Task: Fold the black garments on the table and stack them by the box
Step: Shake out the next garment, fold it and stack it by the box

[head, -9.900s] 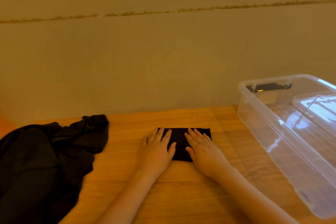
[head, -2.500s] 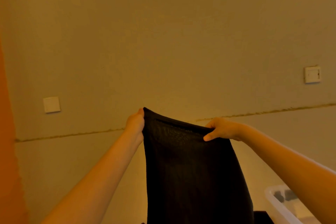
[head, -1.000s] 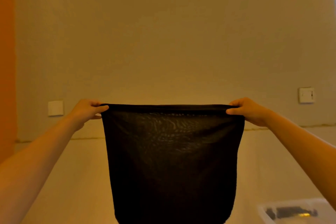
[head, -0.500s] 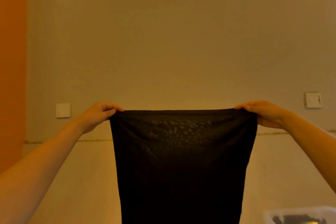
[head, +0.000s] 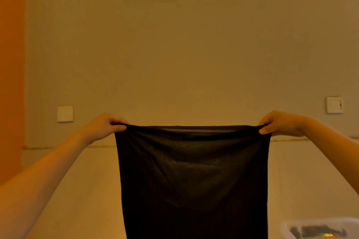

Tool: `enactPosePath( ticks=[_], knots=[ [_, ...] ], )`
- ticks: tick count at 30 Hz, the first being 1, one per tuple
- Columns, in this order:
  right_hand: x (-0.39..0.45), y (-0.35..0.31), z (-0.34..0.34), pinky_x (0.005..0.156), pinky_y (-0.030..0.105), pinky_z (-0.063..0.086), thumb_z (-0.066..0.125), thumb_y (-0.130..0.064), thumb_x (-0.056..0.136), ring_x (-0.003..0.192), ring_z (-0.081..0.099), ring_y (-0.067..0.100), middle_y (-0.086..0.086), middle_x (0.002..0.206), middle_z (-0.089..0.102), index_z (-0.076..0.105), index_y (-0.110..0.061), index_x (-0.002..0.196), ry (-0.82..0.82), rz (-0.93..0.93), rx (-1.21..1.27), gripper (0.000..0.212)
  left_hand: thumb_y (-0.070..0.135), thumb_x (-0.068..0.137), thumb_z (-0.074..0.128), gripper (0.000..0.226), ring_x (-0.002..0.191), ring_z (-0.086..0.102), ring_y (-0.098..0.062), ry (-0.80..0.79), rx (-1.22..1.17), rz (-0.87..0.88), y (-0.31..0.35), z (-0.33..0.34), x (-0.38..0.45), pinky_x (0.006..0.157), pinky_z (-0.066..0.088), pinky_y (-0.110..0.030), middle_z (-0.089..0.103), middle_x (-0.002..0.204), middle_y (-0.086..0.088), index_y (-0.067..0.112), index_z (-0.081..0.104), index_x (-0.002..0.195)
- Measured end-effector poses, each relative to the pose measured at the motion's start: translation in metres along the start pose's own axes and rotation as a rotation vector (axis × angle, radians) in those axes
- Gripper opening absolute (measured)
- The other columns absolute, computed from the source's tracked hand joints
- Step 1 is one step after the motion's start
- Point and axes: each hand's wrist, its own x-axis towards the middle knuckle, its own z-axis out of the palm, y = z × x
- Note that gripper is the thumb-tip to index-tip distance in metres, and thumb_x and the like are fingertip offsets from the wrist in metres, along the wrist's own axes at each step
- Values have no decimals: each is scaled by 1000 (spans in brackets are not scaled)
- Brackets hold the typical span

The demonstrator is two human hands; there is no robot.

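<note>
I have the garment (head: 192,176) pinched at its top corners, left hand (head: 103,126) and right hand (head: 279,123) stretching the hem taut between my fingers; below them it hangs thin, limp and light.

A plain indoor room, likely a home: a bare painted wall (head: 174,44) with two white switch plates (head: 65,113), and a clear plastic storage box (head: 318,229) at lower right
</note>
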Motion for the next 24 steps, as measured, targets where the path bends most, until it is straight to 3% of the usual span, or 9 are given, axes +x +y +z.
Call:
enactPosePath(
  ticks=[2, 4, 8, 12, 17, 22, 24],
  knots=[
    [1, 2, 1, 66, 21, 55, 78, -25, 71, 71, 66, 13, 10, 76, 68, 72, -4, 70, 89, -14, 59, 21, 3, 88, 60, 29, 91, 65, -9, 26, -109, -25, -2, 2, -3, 80, 48, -23, 73, 90, 8, 28, 75, 83],
    [2, 5, 1, 63, 19, 54, 59, -7, 87, 73, 65, 16, 11, 79, 67, 70, -1, 76, 185, -27, 58, 16, 2, 88, 59, 21, 95, 65, -17, 26, -122, -23, -3, 4, -5, 84, 50, -28, 72, 98, -2, 17, 73, 93],
    [3, 7, 2, 58, 15, 48, 61, -6, 87, 72, 60, 16, 6, 72, 66, 69, -6, 73, 288, -18, -114, 16, 0, 86, 60, 36, 77, 68, -9, 79, -202, 16, 0, 5, -6, 66, 53, -14, 74, 79, 3, 27, 77, 70],
    [6, 6, 0, 64, 21, 41, 63, -7, 86, 69, 56, 16, 5, 68, 65, 68, -15, 63, 331, 7, -292, 24, -1, 87, 57, 37, 76, 68, -11, 74, -279, 35, 0, 1, -6, 68, 55, -16, 73, 76, 1, 24, 78, 69],
    [8, 3, 1, 61, 19, 40, 62, -5, 86, 66, 55, 13, 3, 66, 63, 66, -18, 66, 395, -20, -317, 24, 7, 86, 64, 12, 81, 65, -12, -12, 128, -1, -4, 2, -4, 71, 47, -19, 72, 82, -1, 14, 73, 84],
    [11, 0, 0, 63, 23, 43, 64, 0, 83, 59, 56, 16, 4, 61, 62, 67, -14, 73, 431, -57, -325, 17, 6, 86, 64, 20, 63, 61, -3, -20, 303, 62, -1, 1, 2, 66, 44, -18, 64, 74, 4, 25, 66, 88],
    [12, -3, -4, 68, 28, 45, 64, 3, 81, 56, 58, 16, 2, 58, 64, 65, -14, 72, 435, -75, -341, 19, 6, 87, 63, 23, 66, 60, 1, -72, 408, 69, 2, -3, 5, 64, 42, -13, 63, 78, 11, 29, 65, 92]
  ],
)
